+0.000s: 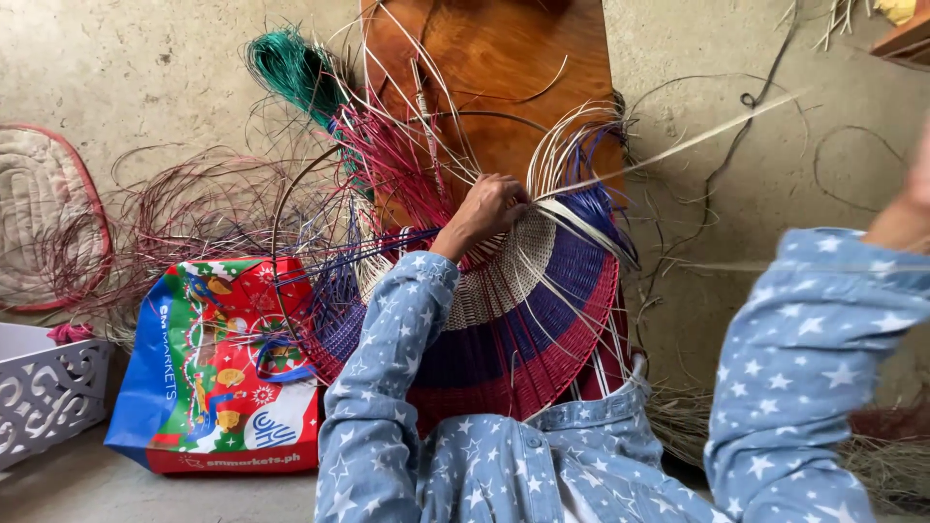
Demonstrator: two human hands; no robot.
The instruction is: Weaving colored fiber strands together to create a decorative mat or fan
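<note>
- The left hand (487, 206) is closed over the weave's working edge on the basket (504, 320), pinching pale strands where the cream band meets the upright spokes.
- The right hand (906, 208) is raised at the frame's right edge, blurred; whether it is open or closed I cannot tell. A pale strand (678, 145) runs taut from the left hand's pinch toward it, so it probably draws that strand.
- The basket rests in the lap, tilted up against a brown board (504, 68), banded cream, purple and red.
- To do this well, in my judgement: keep the pinch right at the last crossing so the row stays tight while the strand is drawn through.
- Pull in line with the row, not upward, or the spokes may bend out of spacing.
- Loose red and green strands (291, 68) fan out behind, toward the floor's far-left; keep them out of the working strand.
- A printed bag (218, 378) lies left on the floor.
</note>
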